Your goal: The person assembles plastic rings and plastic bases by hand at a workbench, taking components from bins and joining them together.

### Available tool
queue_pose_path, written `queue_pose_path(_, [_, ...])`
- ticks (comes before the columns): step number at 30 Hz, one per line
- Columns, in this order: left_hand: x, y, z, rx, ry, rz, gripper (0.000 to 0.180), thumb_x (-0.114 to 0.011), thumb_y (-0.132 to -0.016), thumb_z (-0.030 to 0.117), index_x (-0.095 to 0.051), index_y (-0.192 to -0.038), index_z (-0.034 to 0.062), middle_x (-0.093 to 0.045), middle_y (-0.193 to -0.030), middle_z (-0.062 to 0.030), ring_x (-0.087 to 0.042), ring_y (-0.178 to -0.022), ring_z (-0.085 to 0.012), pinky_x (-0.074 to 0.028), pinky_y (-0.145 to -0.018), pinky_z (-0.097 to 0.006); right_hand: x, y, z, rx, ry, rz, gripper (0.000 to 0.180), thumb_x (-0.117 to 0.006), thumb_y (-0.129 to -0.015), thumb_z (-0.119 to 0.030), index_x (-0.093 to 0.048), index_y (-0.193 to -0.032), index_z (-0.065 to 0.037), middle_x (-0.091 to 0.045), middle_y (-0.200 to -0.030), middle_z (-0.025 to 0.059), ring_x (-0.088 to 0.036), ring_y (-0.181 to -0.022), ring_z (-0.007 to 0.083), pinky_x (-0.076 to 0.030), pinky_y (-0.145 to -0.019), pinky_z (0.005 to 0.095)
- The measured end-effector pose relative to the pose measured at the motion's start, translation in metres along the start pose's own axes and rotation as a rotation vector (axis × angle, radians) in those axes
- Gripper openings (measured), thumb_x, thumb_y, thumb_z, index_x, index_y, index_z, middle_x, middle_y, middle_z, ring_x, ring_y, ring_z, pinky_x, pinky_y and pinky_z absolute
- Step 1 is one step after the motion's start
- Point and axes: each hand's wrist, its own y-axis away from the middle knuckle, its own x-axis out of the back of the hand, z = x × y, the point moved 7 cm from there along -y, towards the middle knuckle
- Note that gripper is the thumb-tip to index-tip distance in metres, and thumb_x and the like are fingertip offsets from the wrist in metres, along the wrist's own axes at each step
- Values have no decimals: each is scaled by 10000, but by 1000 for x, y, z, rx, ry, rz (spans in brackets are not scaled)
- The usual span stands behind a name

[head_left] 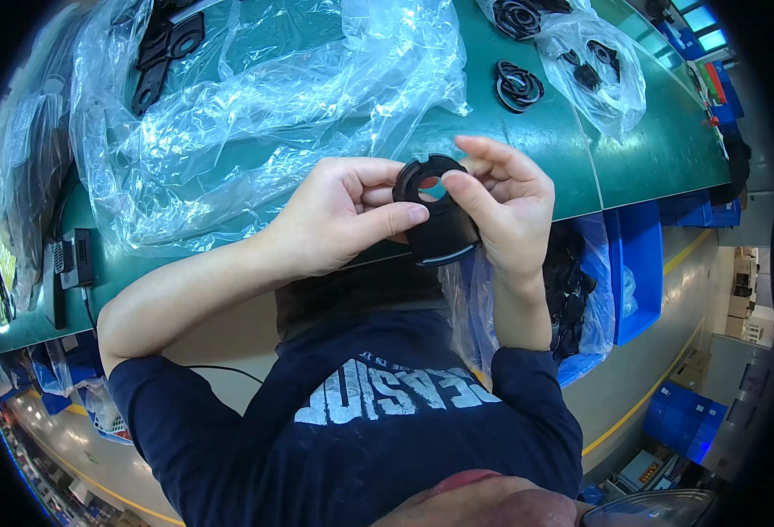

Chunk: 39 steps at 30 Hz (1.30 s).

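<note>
Black hollow cylindrical part [445, 234] is pinched between left hand [339, 211] and right hand [516, 211], each grip closed onto its rim, at edge of green tabletop [659, 162].

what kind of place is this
Probably a factory or workshop assembly area, judging by the green workbench with black parts lying on it, the blue bin beside it, and the yellow line on the floor.

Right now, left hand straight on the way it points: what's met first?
The black ring-shaped part, which the left hand already touches; beyond it, likely the right hand at its other side, though depth is unclear.
</note>
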Motion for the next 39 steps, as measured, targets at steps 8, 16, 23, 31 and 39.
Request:
queue_pose_path(8, [4, 0, -3, -21, -11, 49, 332, -596, -867, 96, -540, -1165, -40, -639, -906, -31, -572, -802, -51, -492, -707, -217, -11, 0, 3, -103, 35, -199, 399, -665, -741, 81, -538, -1119, 69, -619, -910, 93, -597, -794, 110, -483, -713, 207])
queue_pose_path(16, [1, 2, -3, 3, 15, 17, 339, -593, -870, 91, -534, -1183, -26, -635, -943, -34, -579, -833, -61, -502, -720, -225, 2, -3, -4, 144, 219, -28, 324, -707, -737, 13, -590, -1037, 48, -632, -849, 69, -597, -735, 84, -492, -653, 203])
queue_pose_path(23, [2, 2, 0, -35, 17, 22, 318, -578, -879, 112, -531, -1164, -20, -624, -993, -66, -603, -880, -115, -520, -743, -253, -8, 7, 7, -94, 8, -185, 333, -667, -778, -6, -559, -1084, 71, -630, -943, 96, -604, -826, 119, -496, -736, 227])
queue_pose_path(31, [5, 0, 0, -18, 21, 42, 325, -504, -929, 242, -564, -1114, -18, -629, -941, -66, -611, -820, -123, -520, -713, -250, -2, 10, 17, -155, -122, -150, 261, -631, -816, -2, -586, -1059, 83, -641, -933, 105, -612, -809, 122, -503, -727, 230])
queue_pose_path(39, [1, 2, -4, 2, -62, 8, 349, -472, -943, 293, -599, -1072, -5, -640, -931, -68, -611, -798, -114, -516, -676, -243, -5, 7, 2, -160, -60, -163, 183, -627, -819, -4, -617, -982, 80, -649, -871, 105, -623, -779, 129, -512, -694, 228])
